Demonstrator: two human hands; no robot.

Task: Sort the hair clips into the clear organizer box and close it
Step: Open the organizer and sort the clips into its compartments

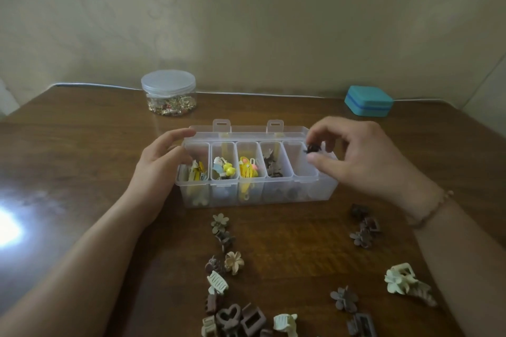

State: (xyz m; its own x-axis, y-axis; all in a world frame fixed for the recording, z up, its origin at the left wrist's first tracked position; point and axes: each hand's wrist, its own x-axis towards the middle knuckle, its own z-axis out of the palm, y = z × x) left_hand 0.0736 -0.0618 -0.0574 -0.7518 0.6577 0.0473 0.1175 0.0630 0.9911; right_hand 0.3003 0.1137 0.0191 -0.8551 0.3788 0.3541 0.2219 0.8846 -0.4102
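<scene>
Over organizer box [257, 191], right hand [364, 161] pinching dark clip [312, 149]

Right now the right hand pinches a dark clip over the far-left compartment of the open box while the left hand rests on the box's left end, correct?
Not quite. In the head view, the right hand pinches the dark clip over the far-right compartment of the open box, not the far-left. The left hand does rest on the left end.

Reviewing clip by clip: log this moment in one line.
right hand: pinches dark clip over rightmost compartment | left hand: rests on organizer box left end | lid open | clips left on table
</scene>
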